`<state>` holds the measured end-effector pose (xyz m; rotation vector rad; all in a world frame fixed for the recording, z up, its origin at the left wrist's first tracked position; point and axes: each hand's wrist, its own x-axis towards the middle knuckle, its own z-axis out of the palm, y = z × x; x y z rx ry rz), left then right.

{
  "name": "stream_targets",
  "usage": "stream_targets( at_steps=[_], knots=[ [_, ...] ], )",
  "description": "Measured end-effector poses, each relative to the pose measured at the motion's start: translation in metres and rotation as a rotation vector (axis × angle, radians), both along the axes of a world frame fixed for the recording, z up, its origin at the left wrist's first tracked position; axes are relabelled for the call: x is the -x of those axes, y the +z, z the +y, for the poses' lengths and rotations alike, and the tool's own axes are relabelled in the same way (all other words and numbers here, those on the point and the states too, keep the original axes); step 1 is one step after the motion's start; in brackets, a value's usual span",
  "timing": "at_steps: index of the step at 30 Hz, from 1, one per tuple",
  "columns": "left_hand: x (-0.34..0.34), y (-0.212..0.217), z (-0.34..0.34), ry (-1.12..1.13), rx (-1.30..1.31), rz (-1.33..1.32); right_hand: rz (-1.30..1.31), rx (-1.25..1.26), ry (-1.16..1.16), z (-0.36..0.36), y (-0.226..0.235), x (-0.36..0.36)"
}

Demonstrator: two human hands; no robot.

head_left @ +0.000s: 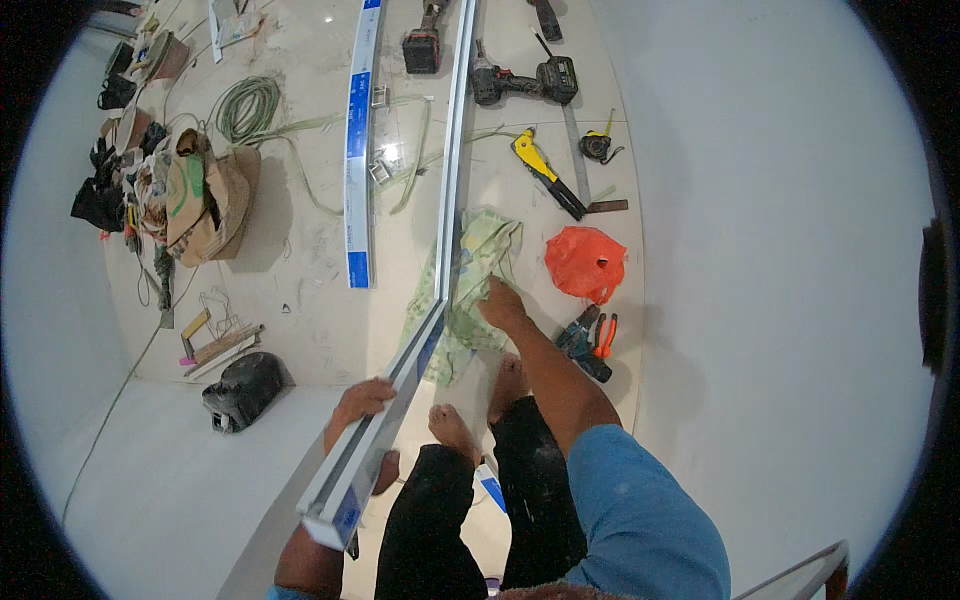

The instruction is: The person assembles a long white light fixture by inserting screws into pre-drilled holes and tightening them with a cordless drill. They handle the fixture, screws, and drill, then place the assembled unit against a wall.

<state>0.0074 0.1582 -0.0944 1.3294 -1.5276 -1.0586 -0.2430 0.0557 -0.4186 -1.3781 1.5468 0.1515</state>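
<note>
My left hand (362,402) is wrapped around a white metal profile (395,385) with grooves and blue film, close to its near end, which tilts up toward me. The profile's far end meets a second long white profile (456,150) at an angle; whether they are joined I cannot tell. Under this meeting point lies a pale green patterned cloth (480,250), crumpled on the floor. My right hand (502,306) is closed on the cloth's right part, just beside the corner; its fingertips are partly hidden. My bare feet (452,430) stand close to the cloth.
Right of the profiles lie a cordless drill (525,82), yellow-handled riveter (547,172), tape measure (597,147), red plastic bag (586,263) and orange pliers (605,335). Leftward are a blue-filmed strip (358,150), coiled hose (247,110), sack (215,200) and black case (243,391). A wall (760,250) rises rightward.
</note>
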Motion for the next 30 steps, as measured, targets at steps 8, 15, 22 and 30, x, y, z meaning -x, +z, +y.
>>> stream_targets(
  at_steps=[8,15,22,30],
  knots=[
    [0.009,0.017,-0.005,-0.017,0.031,0.062,-0.296,0.076,-0.210,0.055,0.184,0.034],
    [-0.002,0.012,-0.013,-0.002,0.001,0.079,-0.795,0.443,-0.080,0.052,0.425,-0.024],
    [0.004,-0.006,0.018,0.062,-0.222,0.235,-0.635,0.670,0.256,0.059,0.492,-0.064],
    [0.022,0.114,0.023,0.142,-0.122,-0.056,-0.417,0.506,0.235,0.065,0.513,-0.056]
  ],
)
